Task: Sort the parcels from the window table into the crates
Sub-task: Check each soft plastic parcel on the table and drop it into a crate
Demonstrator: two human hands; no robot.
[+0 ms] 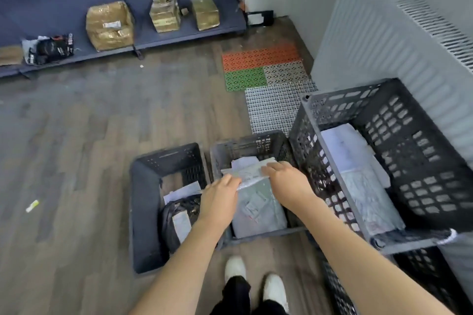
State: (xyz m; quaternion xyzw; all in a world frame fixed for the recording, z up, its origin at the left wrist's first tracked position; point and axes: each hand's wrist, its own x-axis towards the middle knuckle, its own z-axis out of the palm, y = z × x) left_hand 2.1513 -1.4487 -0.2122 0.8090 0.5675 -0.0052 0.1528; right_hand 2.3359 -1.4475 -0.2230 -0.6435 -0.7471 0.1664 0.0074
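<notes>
At far left we note a low dark shelf along the back wall. It carries a black and white bag, a large tape-wrapped box and two smaller wrapped boxes. The wooden floor bears a small scrap of paper.

Nearer to us, three dark crates stand on the floor. The left crate holds a black parcel with a pale label and a white one behind it. The left hand reaches over the gap between this crate and the middle crate; its grip is closed on the near edge of a flat pale parcel. That parcel is held above the middle crate, over a grey bagged parcel lying inside. The right hand takes the same flat parcel at its right end, fingers curled over it.

The right crate is taller, stands on another crate, and holds white and pale parcels. Behind it lie coloured perforated floor mats. A white ribbed panel rises at far right. White shoes show at the bottom edge.
</notes>
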